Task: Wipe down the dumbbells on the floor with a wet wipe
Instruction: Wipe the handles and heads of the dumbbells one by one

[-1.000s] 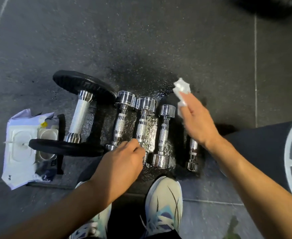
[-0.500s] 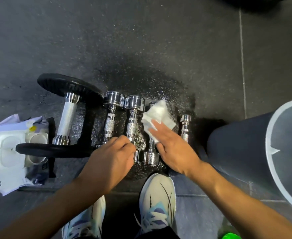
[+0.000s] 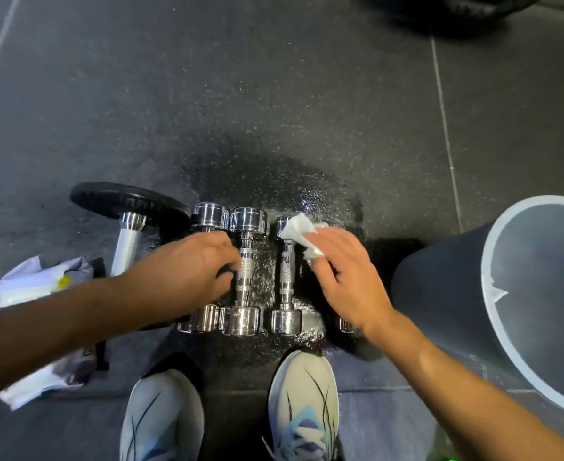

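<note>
The middle chrome dumbbell (image 3: 246, 271) lies on the wet floor (image 3: 274, 181), its handle pointing away from the person. Just left of it, the left hand (image 3: 191, 277) reaches in palm down. Its fingers (image 3: 227, 257) are curled round the hidden handle of the left chrome dumbbell (image 3: 209, 215). Just right of the middle dumbbell, the right hand (image 3: 344, 277) lies palm down with loosely bent fingers that pinch the white wet wipe (image 3: 299, 229). The wipe drapes over the far head of the right chrome dumbbell (image 3: 287, 277). Farther left lie a black-plated dumbbell (image 3: 127, 242) and a wipe packet (image 3: 34, 287). Well to the right stands a grey bin (image 3: 440, 294).
</note>
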Demonstrator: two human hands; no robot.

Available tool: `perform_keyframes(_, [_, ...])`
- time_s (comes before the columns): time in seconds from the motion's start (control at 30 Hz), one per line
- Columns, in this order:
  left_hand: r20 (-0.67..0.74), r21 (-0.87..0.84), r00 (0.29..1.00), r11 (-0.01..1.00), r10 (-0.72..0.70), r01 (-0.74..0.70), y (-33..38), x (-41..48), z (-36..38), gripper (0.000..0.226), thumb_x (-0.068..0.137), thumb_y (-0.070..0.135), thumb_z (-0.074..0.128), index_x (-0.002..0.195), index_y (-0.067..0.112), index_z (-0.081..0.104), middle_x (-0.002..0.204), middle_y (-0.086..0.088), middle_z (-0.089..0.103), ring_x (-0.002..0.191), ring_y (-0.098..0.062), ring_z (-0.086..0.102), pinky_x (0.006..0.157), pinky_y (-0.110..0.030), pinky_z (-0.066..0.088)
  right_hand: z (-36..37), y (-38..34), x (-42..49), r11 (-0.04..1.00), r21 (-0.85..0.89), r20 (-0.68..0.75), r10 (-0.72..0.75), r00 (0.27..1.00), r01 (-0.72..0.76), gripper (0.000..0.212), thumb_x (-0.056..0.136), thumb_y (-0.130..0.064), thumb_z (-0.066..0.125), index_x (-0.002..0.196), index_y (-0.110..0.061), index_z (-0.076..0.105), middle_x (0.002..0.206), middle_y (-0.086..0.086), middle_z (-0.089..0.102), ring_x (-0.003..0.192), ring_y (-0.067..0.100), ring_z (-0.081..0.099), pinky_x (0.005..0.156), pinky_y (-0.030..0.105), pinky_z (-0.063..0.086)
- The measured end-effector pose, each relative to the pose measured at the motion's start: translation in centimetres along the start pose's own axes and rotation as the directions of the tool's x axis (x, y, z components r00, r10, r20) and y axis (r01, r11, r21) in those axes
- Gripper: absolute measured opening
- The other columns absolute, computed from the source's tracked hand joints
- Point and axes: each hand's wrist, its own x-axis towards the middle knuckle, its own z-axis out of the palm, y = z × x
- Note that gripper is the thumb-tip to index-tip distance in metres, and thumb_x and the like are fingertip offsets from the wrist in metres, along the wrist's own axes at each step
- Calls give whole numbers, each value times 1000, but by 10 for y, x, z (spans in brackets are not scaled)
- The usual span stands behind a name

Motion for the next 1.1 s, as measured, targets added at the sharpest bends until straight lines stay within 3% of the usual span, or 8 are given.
perform_keyframes(0.17, [150, 176, 988, 982, 35, -62, -4, 21, -39, 18, 97, 37, 53, 111, 32, 63, 115, 13, 53, 97, -9, 56, 86, -35, 52, 11, 5, 35, 970, -181, 361, -90, 928, 165, 54, 110, -36, 33, 163, -31, 21, 169, -8, 18, 158, 10, -4, 129, 41, 6])
perform_keyframes(0.3, [241, 231, 969, 967, 54, -111, -4, 44, -49, 22, 96, 30, 54, 118, 28, 59, 118, 8, 52, 100, -15, 58, 87, -39, 53, 24, 3, 12, 961, -133, 474, -154, 867, 243, 56, 111, -36, 32, 163, -35, 12, 168, -10, 0, 155, 6, -7, 127, 32, 0])
perform_keyframes(0.4, [246, 212, 965, 966, 96, -150, -2, 61, -38, 33, 94, 17, 55, 127, 23, 57, 122, 2, 52, 108, -21, 57, 88, -43, 53, 26, -2, -23, 977, -10, 554, -172, 814, 213, 53, 111, -35, 33, 161, -37, 19, 168, -14, 7, 155, 1, 0, 124, 25, 2])
perform_keyframes(0.63, [112, 243, 961, 930, 254, -274, -5, 109, -6, 42, 94, 10, 55, 135, 18, 56, 131, 0, 51, 114, -25, 52, 93, -46, 50, 11, -5, -53, 986, 165, 508, -86, 857, 0, 52, 96, -22, 53, 147, -26, 55, 156, -9, 46, 145, 1, 34, 119, 10, 16])
perform_keyframes(0.77, [124, 217, 947, 923, 295, -316, 1, 124, -3, 43, 99, 21, 56, 141, 24, 52, 141, 7, 45, 121, -22, 47, 98, -45, 48, 5, -4, -27, 975, 202, 356, 20, 934, -97, 53, 95, -35, 39, 143, -23, 60, 149, -13, 50, 139, -1, 39, 116, 9, 19])
perform_keyframes(0.9, [170, 229, 943, 919, 287, -321, 10, 136, -6, 32, 99, 22, 57, 130, 22, 62, 134, 5, 52, 115, -24, 55, 91, -46, 51, 18, -9, 2, 915, 254, 85, 302, 950, -313, 22, 105, -28, 52, 110, -19, 72, 115, -11, 70, 97, 7, 61, 93, 21, 48])
perform_keyframes(1.0, [157, 151, 969, 965, 193, -216, 14, 141, -4, 26, 92, 21, 66, 118, 17, 68, 122, -2, 62, 103, -29, 63, 86, -44, 53, 34, -14, 15, 831, 275, 119, 469, 875, -483, 19, 96, -35, 70, 103, -19, 63, 97, 2, 72, 80, 25, 68, 76, 40, 57])
perform_keyframes(1.1, [108, 86, 985, 986, 135, -144, 18, 140, 2, 22, 86, 17, 71, 108, 12, 69, 109, -6, 65, 93, -30, 65, 81, -45, 55, 41, -21, 16, 860, 228, 117, 441, 890, -457, 24, 94, -32, 72, 109, -16, 61, 103, 1, 69, 75, 12, 61, 65, 22, 49])
